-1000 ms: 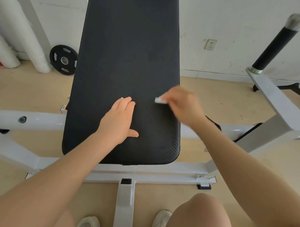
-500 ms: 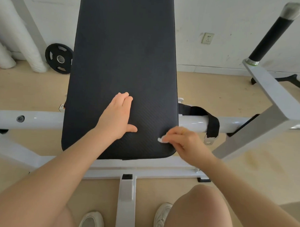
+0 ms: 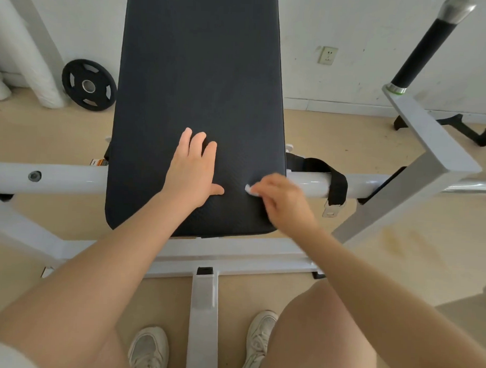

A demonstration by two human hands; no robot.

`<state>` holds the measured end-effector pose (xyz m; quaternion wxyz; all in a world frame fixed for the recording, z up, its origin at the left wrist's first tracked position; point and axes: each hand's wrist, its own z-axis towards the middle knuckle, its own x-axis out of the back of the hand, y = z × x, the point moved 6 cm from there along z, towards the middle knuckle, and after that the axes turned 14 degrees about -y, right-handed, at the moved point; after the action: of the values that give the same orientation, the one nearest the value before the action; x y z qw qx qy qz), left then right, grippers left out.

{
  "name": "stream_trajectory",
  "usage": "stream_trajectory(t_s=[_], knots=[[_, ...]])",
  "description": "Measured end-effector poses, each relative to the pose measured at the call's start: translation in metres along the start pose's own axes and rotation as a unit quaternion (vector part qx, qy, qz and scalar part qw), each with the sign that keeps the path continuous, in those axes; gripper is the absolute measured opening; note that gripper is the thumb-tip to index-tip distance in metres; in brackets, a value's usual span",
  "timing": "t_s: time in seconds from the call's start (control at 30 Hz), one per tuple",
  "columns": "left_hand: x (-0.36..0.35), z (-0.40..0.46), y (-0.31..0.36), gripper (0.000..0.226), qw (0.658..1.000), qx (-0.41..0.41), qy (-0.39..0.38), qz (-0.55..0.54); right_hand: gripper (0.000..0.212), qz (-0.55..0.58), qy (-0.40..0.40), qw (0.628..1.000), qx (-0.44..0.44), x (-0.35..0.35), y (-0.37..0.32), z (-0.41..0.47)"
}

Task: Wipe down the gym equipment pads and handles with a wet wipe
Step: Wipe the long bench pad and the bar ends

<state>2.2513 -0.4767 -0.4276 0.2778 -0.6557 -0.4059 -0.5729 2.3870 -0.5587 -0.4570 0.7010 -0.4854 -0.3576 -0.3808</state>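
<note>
A long black bench pad runs away from me on a white steel frame. My left hand lies flat on the pad's near middle, fingers straight and thumb out to the right. Close to the pad's right edge, my right hand pinches a small white wet wipe and holds it against the pad. Only a corner of the wipe shows past the fingers. A black-gripped handle with a chrome cap rises at the upper right.
A black strap with a metal buckle wraps the white crossbar right of the pad. A black weight plate leans on the wall at left beside white rolled mats. My shoes and right knee are below the frame.
My right hand swept the wipe down the pad's right edge, then back up a little and inward. My left hand stayed flat on the pad.
</note>
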Motion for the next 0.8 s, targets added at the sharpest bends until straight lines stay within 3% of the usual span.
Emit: stream_trajectory(t_s=[0.2, 0.37, 0.5, 0.6, 0.7, 0.8], knots=[[-0.001, -0.019, -0.002, 0.081, 0.997, -0.009, 0.057, -0.052, 0.026, 0.031, -0.125, 0.990, 0.053, -0.049, -0.036, -0.062], [-0.017, -0.057, -0.027, 0.072, 0.993, -0.011, 0.086, -0.085, 0.025, 0.062, 0.058, 0.994, -0.064, 0.014, -0.027, -0.013], [-0.030, -0.072, -0.050, 0.085, 0.995, 0.024, 0.049, -0.089, 0.025, 0.022, 0.024, 0.989, -0.146, 0.000, -0.013, 0.016], [-0.037, -0.078, -0.064, 0.096, 0.995, 0.052, 0.036, -0.078, 0.024, 0.007, 0.025, 0.996, -0.085, -0.018, -0.029, 0.000], [-0.043, -0.078, -0.070, 0.102, 0.998, 0.051, 0.015, -0.045, 0.014, 0.011, -0.044, 0.999, -0.019, -0.036, -0.046, -0.022], [-0.043, -0.076, -0.072, 0.102, 0.998, 0.044, 0.011, -0.033, 0.022, 0.029, -0.081, 0.996, -0.003, -0.033, -0.055, -0.020]])
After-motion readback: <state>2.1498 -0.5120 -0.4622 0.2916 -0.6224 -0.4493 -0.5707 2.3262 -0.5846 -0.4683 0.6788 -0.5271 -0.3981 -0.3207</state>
